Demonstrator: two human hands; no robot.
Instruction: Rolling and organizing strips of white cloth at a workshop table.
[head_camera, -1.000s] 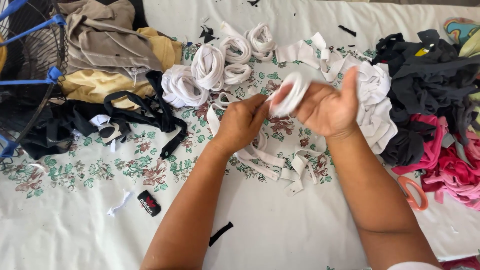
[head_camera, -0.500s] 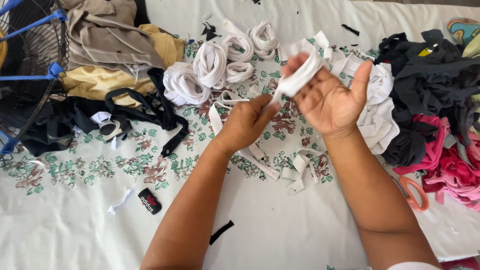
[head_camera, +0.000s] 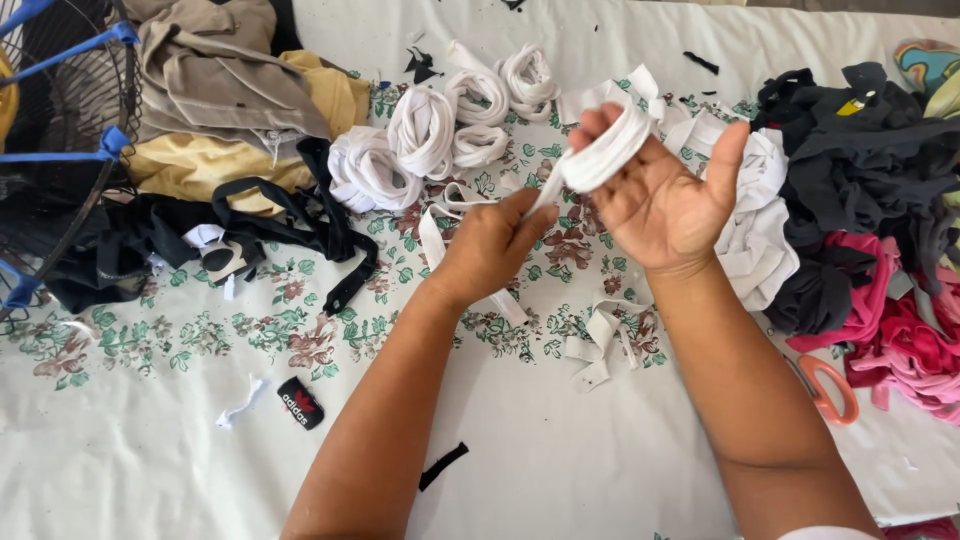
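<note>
Raised higher than a moment ago, the right hand (head_camera: 665, 195) holds the white strip coil (head_camera: 605, 155) wound around its fingers above the floral tablecloth (head_camera: 300, 330), while the left hand (head_camera: 490, 245) pinches the tail, which is best kept taut and flat.

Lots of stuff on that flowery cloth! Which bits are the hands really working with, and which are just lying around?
In use:
- white fabric strip, wound round the right hand
- its loose tail, pinched by the left hand
- finished white rolls beside them
- loose white strips on the cloth

Lying about:
- beige and yellow clothes
- black straps
- dark garment heap
- pink fabric
- orange-handled scissors
- wire basket
</note>
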